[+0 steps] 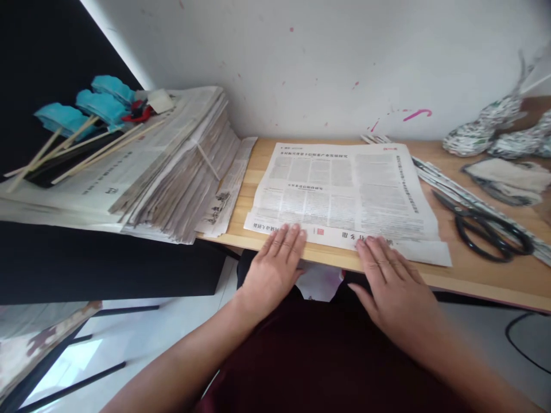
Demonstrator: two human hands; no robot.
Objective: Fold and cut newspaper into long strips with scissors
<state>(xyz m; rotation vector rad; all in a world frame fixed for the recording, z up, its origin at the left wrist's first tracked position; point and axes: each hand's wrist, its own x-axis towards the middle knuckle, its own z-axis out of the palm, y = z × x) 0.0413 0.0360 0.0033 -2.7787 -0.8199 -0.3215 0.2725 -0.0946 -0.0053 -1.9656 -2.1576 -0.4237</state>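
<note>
A sheet of newspaper (327, 189) lies flat on the wooden table (247, 195), its near edge showing a folded strip. My left hand (275, 264) rests its outstretched fingertips on that strip, left of the middle, with the thumb below the table's edge. Farther right along the same strip, my right hand (390, 275) lies with its fingers extended and thumb apart. Neither hand grips anything. What lies beneath the fingertips is hidden.
On the left stands a tall newspaper stack (185, 166) with wooden sticks (107, 152) and blue items (101, 106) on top. Black scissors (482, 229), rolled paper rods (451, 192), a cloth (508, 178) and woven paper pieces (477, 132) are at the right.
</note>
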